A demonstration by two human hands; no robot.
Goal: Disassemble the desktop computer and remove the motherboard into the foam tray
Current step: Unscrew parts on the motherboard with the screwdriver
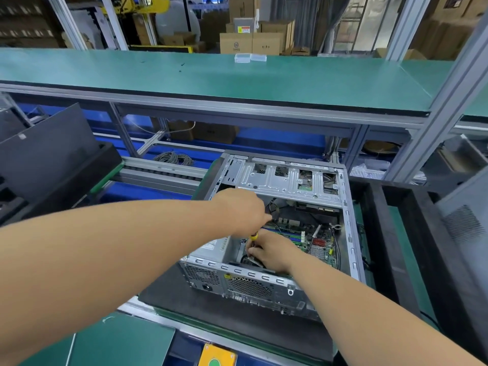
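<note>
the desktop computer (277,233) lies on its side on a dark mat (211,307) on the worktop (124,342), its side panel off and the open face turned up, rear ports and fan grilles towards the person. inside, the motherboard (311,237) is seated against the case floor, green with coloured slots, cables crossing over it. a silver drive cage (287,180) spans the far end of the case

the left hand (243,210) reaches in from the left over the case's near-left corner, its grip curled round the yellow-and-black handle of a screwdriver (253,237), which points down into the case. the right hand (272,250) comes in from the lower right and sits just below the left one, fingers pinched together around the screwdriver's shaft near where it meets the parts at the case's near end; what the tip touches is hidden by the fingers

a black foam tray (383,233) stands along the right side of the case, just beside it. on the left, a dark panel (50,151) leans upright in another black foam holder. a coil of grey cable (174,157) lies on the blue floor beyond the conveyor rail. above runs a green shelf (211,77) carrying two small clear plastic boxes (249,58), and cardboard cartons (250,42) are stacked behind it. a yellow button box (216,356) shows at the bottom edge
</note>
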